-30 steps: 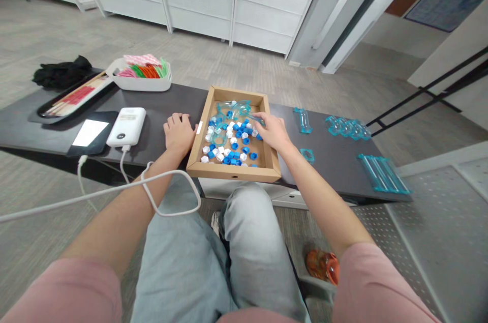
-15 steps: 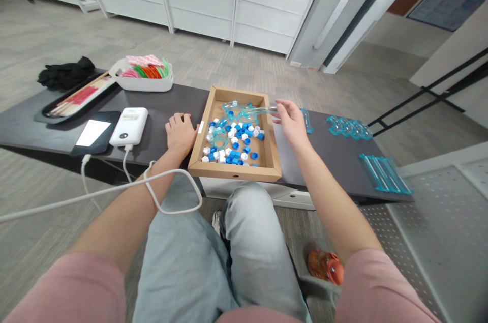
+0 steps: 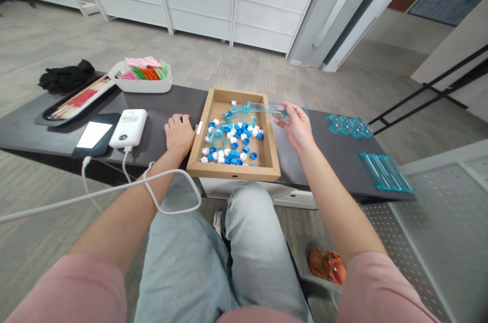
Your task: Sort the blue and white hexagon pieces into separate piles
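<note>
My right hand (image 3: pixel 295 122) is closed on one end of a transparent blue plastic tube piece (image 3: pixel 263 108). The piece reaches leftward over the cardboard tray (image 3: pixel 271 157), its far end above the tray's back part. Inside the tray lie several small blue hexagonal pieces (image 3: pixel 253 155), white hexagonal pieces (image 3: pixel 206 151) and clear blue plastic parts (image 3: pixel 216 139). My left hand (image 3: pixel 179 132) rests palm down on the dark table, fingers spread, touching or nearly touching the tray's left wall. It holds nothing. Part of another clear blue piece is hidden behind my right hand.
Clear blue wavy parts (image 3: pixel 349 126) and straight tube parts (image 3: pixel 387 173) lie at the table's right end. Left are a white power bank (image 3: pixel 128 128) with a cable (image 3: pixel 168 173), a phone (image 3: pixel 95 135), a black tray (image 3: pixel 48 114) and a white basket (image 3: pixel 147 87).
My right hand has moved slightly right and down with the tube piece, whose blue left end now shows raised over the tray. My left hand stays in place.
</note>
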{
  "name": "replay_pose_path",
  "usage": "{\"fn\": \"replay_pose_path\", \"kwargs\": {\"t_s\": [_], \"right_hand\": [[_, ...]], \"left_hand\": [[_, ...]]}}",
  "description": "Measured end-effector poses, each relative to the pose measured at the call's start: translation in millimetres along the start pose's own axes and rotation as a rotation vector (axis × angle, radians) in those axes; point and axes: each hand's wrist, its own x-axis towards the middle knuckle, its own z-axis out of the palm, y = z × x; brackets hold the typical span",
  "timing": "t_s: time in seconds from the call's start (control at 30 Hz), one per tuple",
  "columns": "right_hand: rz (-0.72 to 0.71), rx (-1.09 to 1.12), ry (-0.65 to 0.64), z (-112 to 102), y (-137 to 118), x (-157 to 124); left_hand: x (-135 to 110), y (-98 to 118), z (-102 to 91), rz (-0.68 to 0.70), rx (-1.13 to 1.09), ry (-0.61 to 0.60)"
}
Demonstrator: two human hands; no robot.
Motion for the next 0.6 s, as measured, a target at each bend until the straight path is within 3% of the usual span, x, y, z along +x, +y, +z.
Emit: {"fn": "replay_pose_path", "kwargs": {"t_s": [0.33, 0.6], "right_hand": [[-0.200, -0.038, -0.065, 4.4, -0.6, -15.3], [-0.294, -0.142, 0.047, -14.9, -13.0, -25.9]], "left_hand": [[-0.3, 1.3, -2.9, -0.012, -0.002, -0.021], [-1.3, 2.2, -5.1, -0.008, -0.004, -0.021]]}}
